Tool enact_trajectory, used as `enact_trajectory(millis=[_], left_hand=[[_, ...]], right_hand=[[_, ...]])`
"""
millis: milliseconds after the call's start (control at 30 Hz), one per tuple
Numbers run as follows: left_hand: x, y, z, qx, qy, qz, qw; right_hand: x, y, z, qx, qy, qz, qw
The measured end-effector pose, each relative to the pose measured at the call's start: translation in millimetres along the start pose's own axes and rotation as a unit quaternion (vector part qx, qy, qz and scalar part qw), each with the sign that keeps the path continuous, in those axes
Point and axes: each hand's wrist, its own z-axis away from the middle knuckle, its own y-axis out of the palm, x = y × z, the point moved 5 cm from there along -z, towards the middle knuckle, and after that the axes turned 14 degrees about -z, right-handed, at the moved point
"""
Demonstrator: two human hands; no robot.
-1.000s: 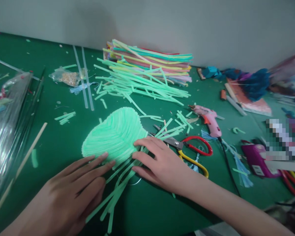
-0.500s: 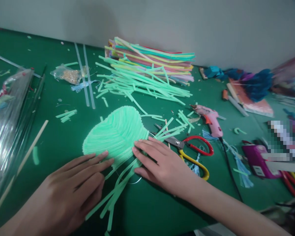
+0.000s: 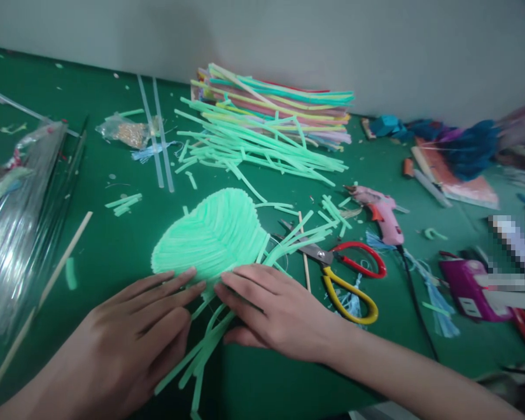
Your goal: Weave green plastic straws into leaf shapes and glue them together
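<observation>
A mint-green leaf-shaped panel of pipe cleaners (image 3: pixel 210 233) lies before me, its strips set side by side in a veined pattern. The fingers of my left hand (image 3: pixel 135 326) are stretched out, their tips on the panel's lower left edge; the thumb is mostly hidden. My right hand (image 3: pixel 271 309) lies over the lower right edge with fingers extended and thumb apart. Loose pipe-cleaner ends (image 3: pixel 201 350) stick out below, between the hands, and others (image 3: pixel 304 233) fan out to the right. A thin wire curve shows partly by the right hand.
Behind lie piled green pipe cleaners (image 3: pixel 262 146) and a multicoloured bundle (image 3: pixel 284 99). To the right are scissors (image 3: pixel 352 286), a pink glue gun (image 3: pixel 385 216) with its cord and a purple device (image 3: pixel 468 286). At left are a wooden stick (image 3: pixel 65 256) and clear plastic wrapping (image 3: pixel 30 216).
My right hand has slid left and slightly down along the panel's lower edge, closer to my left hand. The left hand stays at the edge. The view has shifted slightly.
</observation>
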Motion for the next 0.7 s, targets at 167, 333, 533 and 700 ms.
enact_trajectory(millis=[167,333,533,700], left_hand=[[-2,0.1,-1,0.010,0.007,0.002,1.000],[-3,-0.2,-1,0.007,0.000,0.003,1.000],[-2,-2.9,0,0.005,0.013,0.012,1.000],[0,-20.8,-15,-0.041,0.049,-0.011,0.998]], right_hand=[[2,6,-2,-0.009,0.003,-0.016,1.000],[4,10,-4,0.000,-0.001,-0.031,1.000],[5,13,-5,0.003,-0.004,-0.017,1.000],[5,14,-6,-0.017,-0.017,0.007,1.000]])
